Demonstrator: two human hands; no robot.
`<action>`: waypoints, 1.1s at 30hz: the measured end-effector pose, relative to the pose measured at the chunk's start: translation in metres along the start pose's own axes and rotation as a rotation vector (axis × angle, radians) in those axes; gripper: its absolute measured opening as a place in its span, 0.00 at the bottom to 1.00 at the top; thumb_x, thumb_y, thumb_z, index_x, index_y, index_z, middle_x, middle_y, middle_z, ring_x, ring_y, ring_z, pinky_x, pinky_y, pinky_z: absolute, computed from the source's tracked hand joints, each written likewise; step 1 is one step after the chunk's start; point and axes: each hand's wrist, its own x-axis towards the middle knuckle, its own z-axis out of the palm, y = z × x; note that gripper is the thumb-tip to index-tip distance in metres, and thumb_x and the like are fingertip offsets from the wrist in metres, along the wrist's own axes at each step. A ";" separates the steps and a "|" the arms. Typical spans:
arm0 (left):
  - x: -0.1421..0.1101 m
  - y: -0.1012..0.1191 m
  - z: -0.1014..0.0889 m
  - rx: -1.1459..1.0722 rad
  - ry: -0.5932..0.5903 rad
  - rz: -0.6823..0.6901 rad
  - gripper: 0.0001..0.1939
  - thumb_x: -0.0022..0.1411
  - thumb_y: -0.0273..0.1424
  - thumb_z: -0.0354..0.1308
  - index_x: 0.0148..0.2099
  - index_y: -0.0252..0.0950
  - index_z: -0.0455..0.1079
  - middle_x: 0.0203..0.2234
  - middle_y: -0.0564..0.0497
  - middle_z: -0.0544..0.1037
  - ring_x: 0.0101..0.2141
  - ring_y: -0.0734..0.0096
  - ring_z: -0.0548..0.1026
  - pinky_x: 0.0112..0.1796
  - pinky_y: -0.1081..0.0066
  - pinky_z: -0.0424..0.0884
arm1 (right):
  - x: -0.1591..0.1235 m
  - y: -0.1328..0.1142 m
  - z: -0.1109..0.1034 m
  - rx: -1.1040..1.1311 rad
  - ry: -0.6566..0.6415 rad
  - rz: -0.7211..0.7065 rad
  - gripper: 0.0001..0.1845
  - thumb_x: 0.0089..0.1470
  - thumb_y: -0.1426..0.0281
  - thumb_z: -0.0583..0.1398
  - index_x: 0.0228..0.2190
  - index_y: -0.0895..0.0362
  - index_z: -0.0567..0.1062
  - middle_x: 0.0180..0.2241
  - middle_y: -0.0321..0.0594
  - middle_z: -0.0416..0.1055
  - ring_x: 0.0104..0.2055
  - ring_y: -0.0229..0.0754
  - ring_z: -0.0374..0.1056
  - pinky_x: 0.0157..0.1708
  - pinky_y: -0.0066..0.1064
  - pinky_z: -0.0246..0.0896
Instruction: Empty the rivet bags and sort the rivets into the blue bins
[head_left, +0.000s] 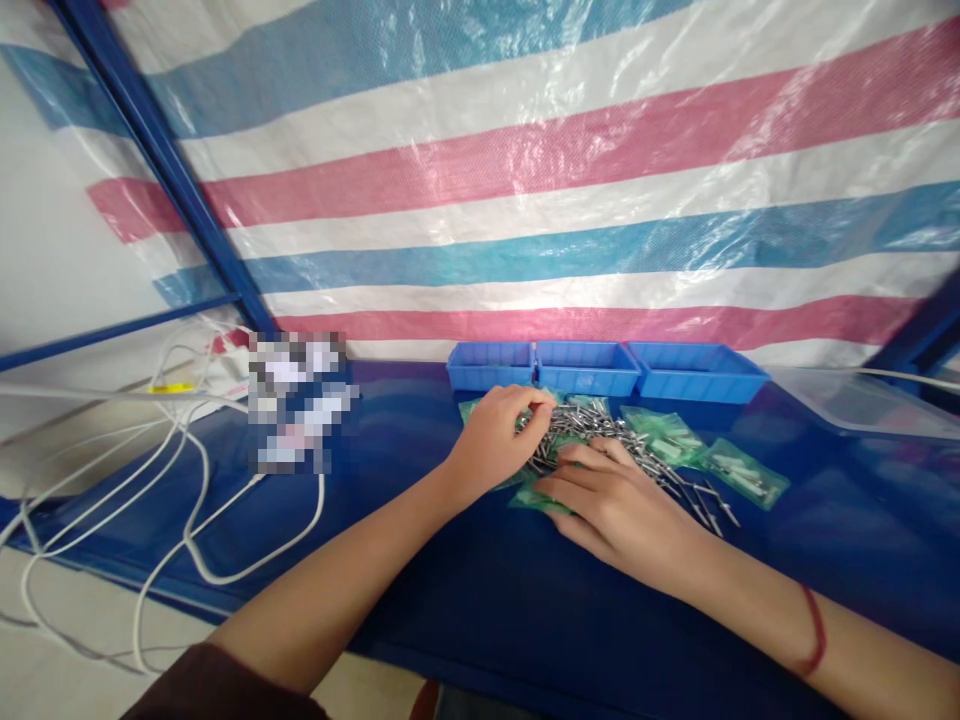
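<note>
A heap of thin silver metal pins that look like blind rivets (660,468) lies on the blue tabletop (480,590), with small green plastic bags around and among them. My left hand (499,435) is at the heap's left side, thumb and forefinger pinched together; whatever is between the tips is too small to make out. Over the near side of the heap rests my right hand (622,505), its fingers apart and bent downward, touching a green bag (541,498) and the pins. Its fingertips are partly hidden. To the right lie a filled green bag (742,472) and another bag (667,436).
Three blue bins stand in a row behind the heap: left bin (491,366), middle bin (589,370), right bin (697,372). White cables (202,560) loop over the table's left side. A clear plastic sheet (862,400) lies at right. Striped tarp (525,220) hangs behind.
</note>
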 end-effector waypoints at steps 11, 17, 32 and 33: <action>-0.009 0.012 0.005 -0.461 -0.176 -0.104 0.13 0.60 0.39 0.56 0.35 0.34 0.69 0.27 0.53 0.72 0.28 0.75 0.68 0.30 0.74 0.64 | -0.006 0.022 -0.019 0.442 0.278 0.519 0.16 0.57 0.56 0.55 0.36 0.56 0.70 0.20 0.33 0.67 0.19 0.36 0.60 0.17 0.27 0.52; -0.010 0.008 0.012 -0.486 -0.058 -0.146 0.12 0.60 0.39 0.56 0.33 0.34 0.68 0.27 0.51 0.71 0.30 0.72 0.69 0.31 0.73 0.66 | -0.005 0.021 -0.013 0.523 0.302 0.488 0.14 0.55 0.57 0.58 0.36 0.55 0.70 0.20 0.33 0.66 0.21 0.36 0.61 0.19 0.28 0.55; -0.010 0.011 0.016 -0.767 -0.191 -0.324 0.22 0.55 0.51 0.57 0.29 0.34 0.63 0.19 0.57 0.63 0.21 0.79 0.65 0.24 0.75 0.63 | -0.010 0.023 -0.035 -0.084 0.489 -0.006 0.15 0.57 0.74 0.55 0.40 0.46 0.78 0.43 0.42 0.73 0.47 0.49 0.66 0.45 0.44 0.62; -0.010 0.009 0.017 -0.779 -0.173 -0.318 0.21 0.56 0.48 0.57 0.31 0.34 0.64 0.20 0.57 0.65 0.23 0.78 0.66 0.25 0.75 0.64 | -0.009 0.022 -0.034 -0.069 0.501 0.024 0.15 0.57 0.73 0.55 0.41 0.47 0.78 0.44 0.43 0.72 0.46 0.48 0.66 0.44 0.43 0.62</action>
